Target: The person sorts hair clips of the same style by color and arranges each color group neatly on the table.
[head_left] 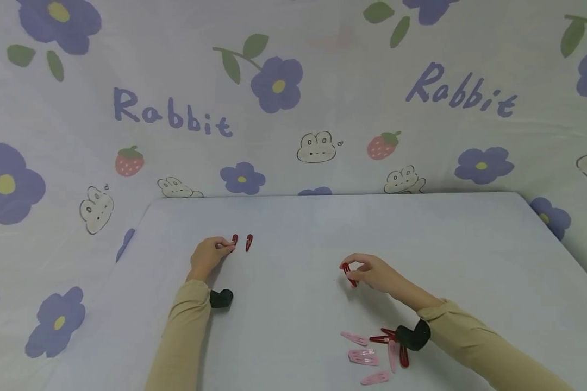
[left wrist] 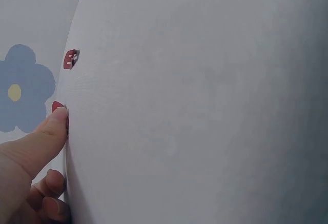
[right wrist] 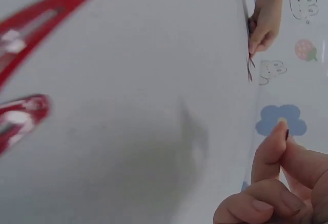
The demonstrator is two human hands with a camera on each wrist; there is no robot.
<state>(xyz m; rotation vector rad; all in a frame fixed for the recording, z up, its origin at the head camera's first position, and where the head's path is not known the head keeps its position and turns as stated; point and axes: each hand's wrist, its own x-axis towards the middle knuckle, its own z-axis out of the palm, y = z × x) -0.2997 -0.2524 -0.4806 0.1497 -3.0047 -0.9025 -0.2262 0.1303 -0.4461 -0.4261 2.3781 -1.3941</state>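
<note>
Glossy red clips (right wrist: 31,15) — right hand (head_left: 374,272) pinches tapered clip (head_left: 345,267).

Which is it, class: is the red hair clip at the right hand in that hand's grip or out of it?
In it: the head view shows the red hair clip pinched between thumb and finger of the right hand.

Left sleeve (head_left: 181,336) tan, lower left; right sleeve (head_left: 489,345) tan, lower right; wrist cameras (head_left: 222,298) black, rounded.
</note>
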